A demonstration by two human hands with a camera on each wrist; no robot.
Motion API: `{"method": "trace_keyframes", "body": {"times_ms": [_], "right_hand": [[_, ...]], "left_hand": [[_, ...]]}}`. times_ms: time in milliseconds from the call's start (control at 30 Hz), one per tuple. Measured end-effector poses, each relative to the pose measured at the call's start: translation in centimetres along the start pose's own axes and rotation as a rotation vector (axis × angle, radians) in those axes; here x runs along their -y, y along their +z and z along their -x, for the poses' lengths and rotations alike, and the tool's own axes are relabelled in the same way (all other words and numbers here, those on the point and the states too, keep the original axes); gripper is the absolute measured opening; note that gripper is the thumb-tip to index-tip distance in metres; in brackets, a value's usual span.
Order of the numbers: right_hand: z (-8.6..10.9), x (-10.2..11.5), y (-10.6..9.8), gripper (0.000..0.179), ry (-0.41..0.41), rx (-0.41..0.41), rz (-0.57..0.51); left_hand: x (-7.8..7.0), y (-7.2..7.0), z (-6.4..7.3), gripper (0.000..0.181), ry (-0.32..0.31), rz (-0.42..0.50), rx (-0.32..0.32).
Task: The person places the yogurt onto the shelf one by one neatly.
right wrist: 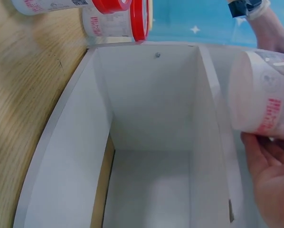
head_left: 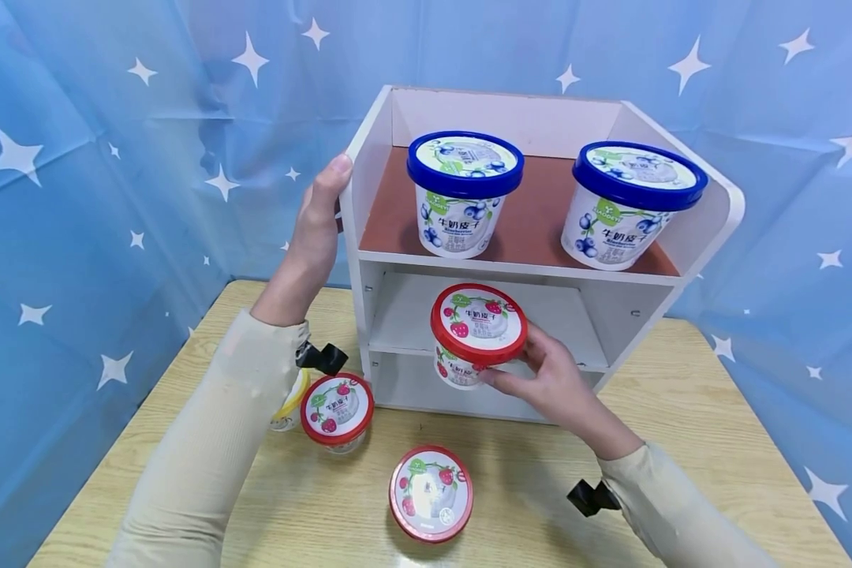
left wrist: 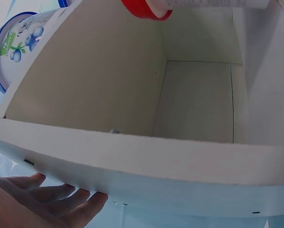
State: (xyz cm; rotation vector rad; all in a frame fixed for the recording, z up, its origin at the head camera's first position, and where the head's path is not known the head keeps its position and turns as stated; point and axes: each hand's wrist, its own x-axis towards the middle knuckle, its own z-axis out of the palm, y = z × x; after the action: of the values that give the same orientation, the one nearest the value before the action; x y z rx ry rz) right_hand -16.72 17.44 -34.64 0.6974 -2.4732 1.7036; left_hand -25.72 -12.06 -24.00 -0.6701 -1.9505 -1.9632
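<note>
My right hand [head_left: 550, 379] grips a red-lidded tub [head_left: 479, 327] with strawberry pictures, thumb in front and fingers at its right side. The tub is held in front of the white shelf unit's [head_left: 358, 300] middle level; the right wrist view shows its base [right wrist: 241, 90] above a lower compartment. My left hand [head_left: 315, 229] rests against the unit's left side panel. In the left wrist view, that hand's fingers [left wrist: 85, 209] lie extended against the panel's outer face. Two blue-lidded tubs with blueberry pictures, one left [head_left: 461, 197] and one right [head_left: 628, 205], stand on the brown top shelf.
On the wooden table [head_left: 667, 442], one red-lidded tub [head_left: 337, 410] stands near the unit's lower left corner and another [head_left: 431, 493] in front. A yellow-rimmed tub [head_left: 287, 406] is partly hidden by my left sleeve. A blue star-patterned curtain [head_left: 184, 150] hangs behind the table.
</note>
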Motion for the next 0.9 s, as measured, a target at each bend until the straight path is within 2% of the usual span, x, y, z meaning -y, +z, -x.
{"method": "trace_keyframes", "body": {"times_ms": [200, 633, 900], "right_hand": [[-0.7, 0.3, 0.0, 0.063, 0.034, 0.004, 0.024], [-1.7, 0.1, -0.2, 0.066, 0.037, 0.055, -0.032], [-2.3, 0.2, -0.2, 0.070, 0.041, 0.073, -0.011]], "left_hand": [[-0.1, -0.1, 0.0, 0.069, 0.005, 0.005, 0.005], [0.1, 0.0, 0.0, 0.070, 0.002, 0.008, 0.019], [0.1, 0.0, 0.0, 0.069, 0.007, 0.004, 0.017]]}}
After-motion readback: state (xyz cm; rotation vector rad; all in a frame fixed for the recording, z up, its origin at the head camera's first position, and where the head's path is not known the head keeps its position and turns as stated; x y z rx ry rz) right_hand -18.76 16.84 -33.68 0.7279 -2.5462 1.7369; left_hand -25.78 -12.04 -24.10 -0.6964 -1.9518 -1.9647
